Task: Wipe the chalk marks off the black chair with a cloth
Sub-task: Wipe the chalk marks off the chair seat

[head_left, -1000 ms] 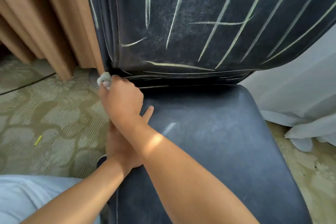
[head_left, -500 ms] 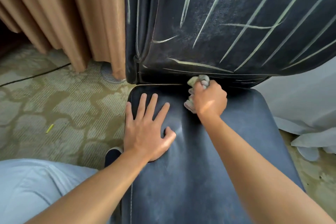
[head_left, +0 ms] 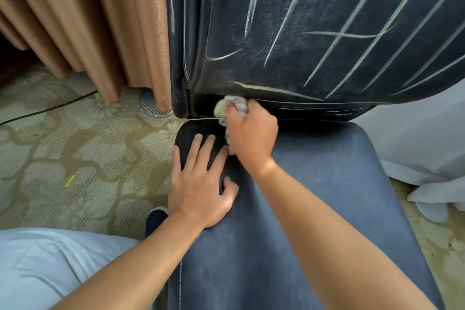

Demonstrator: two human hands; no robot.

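The cloth (head_left: 230, 108) is gripped in the right hand (head_left: 251, 131) at the chair (head_left: 327, 184) seat's back-left corner; the left hand (head_left: 198, 184) is laid flat. Chalk marks (head_left: 276, 89) could be smeared by the chalk-laden cloth.

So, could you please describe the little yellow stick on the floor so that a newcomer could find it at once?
Start at the black chair and look left onto the patterned carpet. The yellow stick lies there alone, left of the left hand; its bright yellow sets it apart from the dull carpet and the dark cable.
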